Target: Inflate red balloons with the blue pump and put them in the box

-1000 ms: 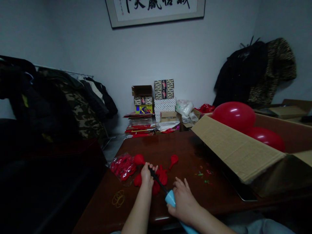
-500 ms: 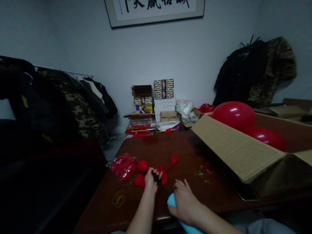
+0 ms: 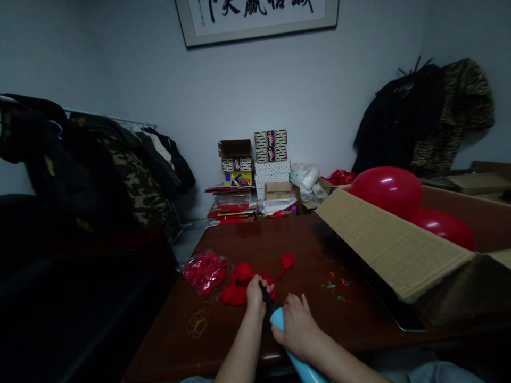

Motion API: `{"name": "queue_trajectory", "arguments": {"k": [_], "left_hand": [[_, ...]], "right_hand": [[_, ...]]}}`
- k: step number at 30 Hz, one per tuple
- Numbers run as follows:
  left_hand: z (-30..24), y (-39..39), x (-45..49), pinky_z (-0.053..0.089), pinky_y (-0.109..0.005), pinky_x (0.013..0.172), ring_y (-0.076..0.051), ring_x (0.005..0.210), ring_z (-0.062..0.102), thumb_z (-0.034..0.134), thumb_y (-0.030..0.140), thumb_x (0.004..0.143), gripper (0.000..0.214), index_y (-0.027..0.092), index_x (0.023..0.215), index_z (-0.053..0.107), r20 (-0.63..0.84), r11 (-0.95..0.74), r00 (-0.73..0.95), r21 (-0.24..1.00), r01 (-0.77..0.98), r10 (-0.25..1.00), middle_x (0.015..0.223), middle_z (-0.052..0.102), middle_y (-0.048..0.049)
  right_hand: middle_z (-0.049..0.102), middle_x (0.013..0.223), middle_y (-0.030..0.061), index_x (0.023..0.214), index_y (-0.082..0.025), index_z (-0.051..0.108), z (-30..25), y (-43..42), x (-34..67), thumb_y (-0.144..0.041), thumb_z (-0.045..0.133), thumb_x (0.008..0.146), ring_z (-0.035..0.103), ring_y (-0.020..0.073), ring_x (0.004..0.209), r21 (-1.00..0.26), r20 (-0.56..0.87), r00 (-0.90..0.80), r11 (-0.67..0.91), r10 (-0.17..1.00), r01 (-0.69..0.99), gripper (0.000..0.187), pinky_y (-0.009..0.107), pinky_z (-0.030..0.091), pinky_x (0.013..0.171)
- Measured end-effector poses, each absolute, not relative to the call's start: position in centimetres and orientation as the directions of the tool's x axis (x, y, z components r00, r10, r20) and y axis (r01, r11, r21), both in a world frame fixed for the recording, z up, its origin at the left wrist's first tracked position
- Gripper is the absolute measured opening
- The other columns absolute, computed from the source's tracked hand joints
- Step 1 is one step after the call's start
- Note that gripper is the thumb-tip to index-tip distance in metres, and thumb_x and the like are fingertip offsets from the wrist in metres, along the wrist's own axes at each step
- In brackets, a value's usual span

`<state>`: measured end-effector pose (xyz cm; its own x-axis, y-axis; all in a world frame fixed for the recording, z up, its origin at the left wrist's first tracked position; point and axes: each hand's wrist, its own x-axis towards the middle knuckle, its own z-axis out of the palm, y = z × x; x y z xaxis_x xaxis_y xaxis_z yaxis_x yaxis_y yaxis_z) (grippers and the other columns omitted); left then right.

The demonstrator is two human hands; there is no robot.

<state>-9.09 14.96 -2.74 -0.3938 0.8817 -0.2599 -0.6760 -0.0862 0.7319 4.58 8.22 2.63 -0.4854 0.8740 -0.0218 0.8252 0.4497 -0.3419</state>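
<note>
My left hand [image 3: 256, 292] is closed around the black end [image 3: 265, 293] of a light-blue balloon pump [image 3: 297, 361]. My right hand [image 3: 299, 325] grips the pump's blue barrel, thumb along its near side. Just beyond my left fingers sits a small rounded red balloon [image 3: 244, 272]; whether it is fitted on the pump is hidden by the hand. Limp red balloons [image 3: 233, 294] lie beside and behind that hand. Another flat red balloon [image 3: 287, 261] rests farther back. At the left, a clear bag of red balloons [image 3: 205, 272] lies on the table.
Yellow rubber bands [image 3: 197, 324] lie on the brown table [image 3: 255, 234] at front left. Small coloured bits [image 3: 339, 287] are scattered to the right. A cardboard box [image 3: 395, 244] holds big inflated balloons [image 3: 386, 190], with a dark flat device [image 3: 399, 308] beside it. Stacked boxes [image 3: 271, 170] stand beyond the table.
My hands have come closer together, and less of the black shaft shows between them. The rounded balloon has shifted slightly right along with my left hand. The view has turned a little left.
</note>
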Motion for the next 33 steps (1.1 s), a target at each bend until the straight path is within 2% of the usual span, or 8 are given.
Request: {"name": "queue_trajectory", "arguments": {"k": [8, 12, 16, 22, 24, 26, 29, 33], "left_hand": [[-0.6, 15.9, -10.9, 0.049, -0.031, 0.062, -0.007, 0.035, 0.039, 0.048, 0.016, 0.078, 0.013, 0.019, 0.067, 0.042, -0.305, -0.129, -0.429, 0.67, -0.732, 0.85, 0.047, 0.042, 0.0069], [-0.1, 15.8, -11.2, 0.048, -0.027, 0.058, -0.007, 0.037, 0.039, 0.048, 0.013, 0.078, 0.012, 0.019, 0.068, 0.043, -0.326, -0.146, -0.424, 0.622, -0.769, 0.845, 0.047, 0.04, 0.0071], [-0.1, 15.3, -11.1, 0.049, -0.032, 0.064, -0.007, 0.041, 0.042, 0.047, 0.015, 0.079, 0.014, 0.019, 0.067, 0.042, -0.326, -0.163, -0.389, 0.547, -0.821, 0.862, 0.051, 0.041, 0.0067], [-0.2, 14.6, -10.3, 0.048, -0.04, 0.071, -0.016, 0.067, 0.061, 0.051, 0.018, 0.076, 0.01, 0.018, 0.068, 0.045, -0.403, -0.039, -0.281, 0.514, -0.857, 0.871, 0.071, 0.058, -0.0007], [-0.6, 14.7, -9.9, 0.048, -0.039, 0.07, -0.017, 0.068, 0.061, 0.052, 0.02, 0.076, 0.011, 0.018, 0.068, 0.045, -0.407, -0.01, -0.263, 0.528, -0.849, 0.875, 0.071, 0.058, -0.0006], [-1.2, 14.8, -9.4, 0.048, -0.037, 0.067, -0.014, 0.057, 0.057, 0.053, 0.022, 0.077, 0.012, 0.018, 0.068, 0.044, -0.388, -0.007, -0.273, 0.566, -0.824, 0.88, 0.063, 0.054, 0.0019], [-2.1, 15.1, -9.1, 0.047, -0.032, 0.059, -0.011, 0.043, 0.047, 0.053, 0.025, 0.077, 0.015, 0.019, 0.067, 0.043, -0.334, -0.053, -0.349, 0.652, -0.757, 0.876, 0.052, 0.046, 0.0051], [-3.0, 15.5, -9.0, 0.045, -0.029, 0.053, -0.009, 0.036, 0.04, 0.049, 0.025, 0.077, 0.017, 0.02, 0.064, 0.04, -0.258, -0.104, -0.438, 0.754, -0.648, 0.861, 0.046, 0.042, 0.0063]], "right_hand": [[0.048, 0.127, 0.0222, 0.112, -0.006, 0.059, 5.5, 5.5, 8.1, -0.048, 0.052, 0.069, 0.03, 0.0357, 0.126, -0.299, -0.097, -0.519, 0.473, 0.849, 0.829, 0.061, 0.049, 0.004, 0.108], [0.05, 0.125, 0.019, 0.109, -0.009, 0.061, 6.7, 5.0, 9.2, -0.045, 0.055, 0.067, 0.031, 0.0324, 0.126, -0.369, -0.101, -0.521, 0.454, 0.848, 0.811, 0.056, 0.044, 0.004, 0.109], [0.05, 0.124, 0.016, 0.111, -0.009, 0.058, 6.5, 5.9, 9.4, -0.044, 0.054, 0.068, 0.03, 0.0287, 0.127, -0.442, -0.049, -0.537, 0.464, 0.842, 0.768, 0.056, 0.041, 0.005, 0.109], [0.053, 0.118, 0.0162, 0.108, -0.009, 0.06, 5.3, 8.6, 7.2, -0.045, 0.054, 0.067, 0.035, 0.0304, 0.123, -0.399, -0.015, -0.532, 0.483, 0.847, 0.78, 0.055, 0.044, 0.008, 0.108], [0.054, 0.117, 0.0158, 0.108, -0.011, 0.06, 5.0, 9.6, 6.0, -0.046, 0.052, 0.067, 0.035, 0.0312, 0.123, -0.381, -0.002, -0.517, 0.478, 0.856, 0.792, 0.054, 0.046, 0.009, 0.107], [0.053, 0.119, 0.0156, 0.11, -0.012, 0.06, 4.6, 10.3, 4.9, -0.045, 0.051, 0.068, 0.034, 0.0309, 0.123, -0.377, 0.009, -0.499, 0.466, 0.866, 0.801, 0.053, 0.047, 0.01, 0.107], [0.052, 0.12, 0.0155, 0.113, -0.013, 0.058, 4.0, 10.7, 3.6, -0.045, 0.051, 0.068, 0.036, 0.03, 0.122, -0.37, 0.021, -0.475, 0.448, 0.88, 0.814, 0.055, 0.046, 0.011, 0.107], [0.052, 0.122, 0.0163, 0.114, -0.013, 0.058, 3.2, 10.1, 3.1, -0.048, 0.051, 0.069, 0.037, 0.0309, 0.122, -0.353, 0.011, -0.458, 0.432, 0.889, 0.83, 0.058, 0.047, 0.011, 0.107]]}}
